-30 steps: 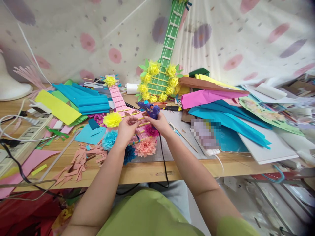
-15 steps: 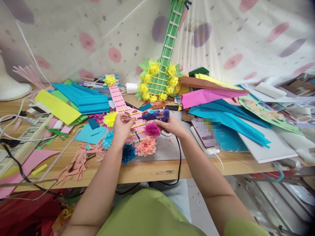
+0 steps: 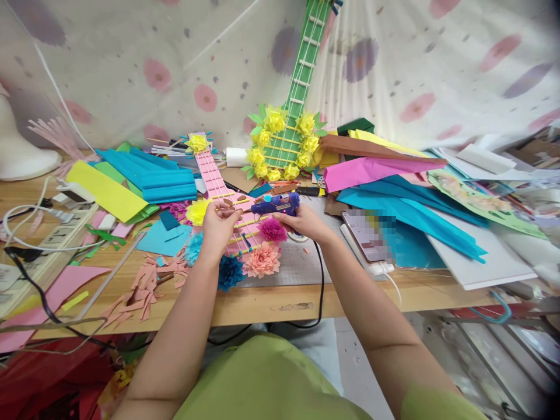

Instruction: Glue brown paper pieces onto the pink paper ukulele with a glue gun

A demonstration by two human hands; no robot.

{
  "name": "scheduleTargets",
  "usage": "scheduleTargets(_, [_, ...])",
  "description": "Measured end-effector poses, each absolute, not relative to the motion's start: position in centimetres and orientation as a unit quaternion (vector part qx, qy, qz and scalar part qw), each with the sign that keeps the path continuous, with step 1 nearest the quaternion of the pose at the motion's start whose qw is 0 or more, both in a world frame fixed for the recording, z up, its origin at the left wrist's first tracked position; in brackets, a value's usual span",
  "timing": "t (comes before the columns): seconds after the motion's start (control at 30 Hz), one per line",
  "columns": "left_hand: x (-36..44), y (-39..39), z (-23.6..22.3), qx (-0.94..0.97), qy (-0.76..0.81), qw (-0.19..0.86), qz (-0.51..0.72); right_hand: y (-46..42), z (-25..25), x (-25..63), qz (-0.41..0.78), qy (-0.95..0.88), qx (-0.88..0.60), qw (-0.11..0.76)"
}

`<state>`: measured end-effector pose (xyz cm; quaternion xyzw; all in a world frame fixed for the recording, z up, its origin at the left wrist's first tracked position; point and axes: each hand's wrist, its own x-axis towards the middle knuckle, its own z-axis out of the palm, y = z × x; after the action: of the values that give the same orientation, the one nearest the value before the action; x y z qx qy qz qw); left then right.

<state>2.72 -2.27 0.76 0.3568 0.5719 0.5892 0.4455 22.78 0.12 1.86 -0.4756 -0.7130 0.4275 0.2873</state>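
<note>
One coral flower [image 3: 262, 259] edges the pink guitar [image 3: 213, 178] on the counter [image 3: 262, 310]. Above it, the left hand's [image 3: 217, 230] fingertips press together, contents unclear; the right hand [image 3: 308, 223] grips a glue gun [image 3: 275, 204], its nearby nozzle demanding steadiness. The green guitar [image 3: 286, 137] stands far.

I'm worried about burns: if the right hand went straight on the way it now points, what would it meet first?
Likely the left hand, whose fingertips are just ahead of the nozzle of the glue gun; from this one view, heights are hard to judge.
</note>
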Motion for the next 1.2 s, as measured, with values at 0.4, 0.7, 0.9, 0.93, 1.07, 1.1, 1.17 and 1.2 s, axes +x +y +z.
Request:
scheduleTargets(0.4, [2.9, -2.5, 0.8, 0.348, 0.582, 0.452, 0.580, 0.2, 1.8, 22.6, 0.433, -0.707, -0.470, 0.302])
scheduleTargets(0.7, [3.1, -2.2, 0.5, 0.349, 0.581, 0.458, 0.575, 0.2, 0.6, 23.4, 0.486, -0.636, -0.467, 0.376])
scheduleTargets(0.9, [2.9, -2.1, 0.6, 0.357, 0.563, 0.462, 0.585, 1.1, -2.0, 26.0, 0.382, -0.532, -0.537, 0.531])
scheduleTargets(0.93, [2.9, -2.1, 0.6, 0.357, 0.561, 0.463, 0.586, 1.5, -2.5, 26.6, 0.352, -0.521, -0.562, 0.537])
scheduleTargets(1.07, [3.0, -2.0, 0.8, 0.345, 0.560, 0.462, 0.595, 2.9, -5.0, 28.4, 0.234, -0.515, -0.673, 0.476])
scheduleTargets(1.1, [3.0, -2.0, 0.8, 0.340, 0.562, 0.462, 0.596, 3.2, -5.6, 28.7, 0.203, -0.520, -0.699, 0.447])
scheduleTargets(1.17, [3.0, -1.9, 0.8, 0.337, 0.565, 0.457, 0.599, 3.4, -6.6, 29.0, 0.154, -0.535, -0.737, 0.382])
scheduleTargets(1.2, [3.0, -1.9, 0.7, 0.337, 0.566, 0.453, 0.600, 3.4, -6.9, 29.0, 0.137, -0.545, -0.747, 0.354])
